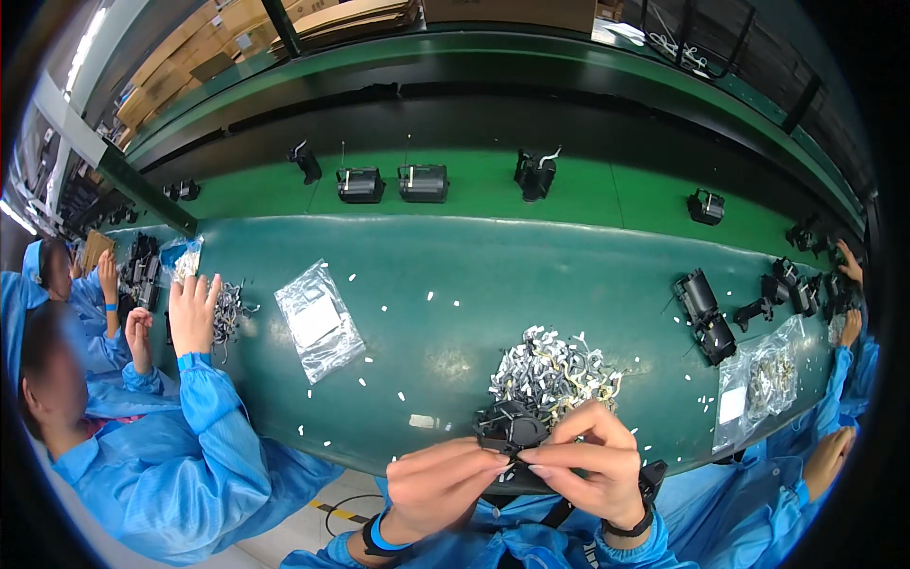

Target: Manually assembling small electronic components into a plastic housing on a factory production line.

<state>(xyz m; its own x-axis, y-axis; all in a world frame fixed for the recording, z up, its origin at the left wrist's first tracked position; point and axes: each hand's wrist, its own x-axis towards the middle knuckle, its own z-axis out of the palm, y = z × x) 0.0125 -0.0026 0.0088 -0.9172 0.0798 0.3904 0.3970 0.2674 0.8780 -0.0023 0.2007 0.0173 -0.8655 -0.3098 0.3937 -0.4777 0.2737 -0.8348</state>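
At the near edge of the table, my two hands meet at a black plastic assembly with a rounded top. My left hand has its fingers pressed together at the assembly's lower edge. From the other side my right hand pinches with thumb and forefinger at nearly the same spot. What lies between those right fingertips is too small to make out. Right behind the assembly is a heap of short cables with white connectors, in grey, black, white and yellow. A dark part is partly visible beside my right wrist.
A clear plastic bag lies left of the heap; another bag with cables lies right. Black assemblies stand at the right, others on the green strip behind. Small white pieces are scattered about. Co-workers in blue sit on both sides.
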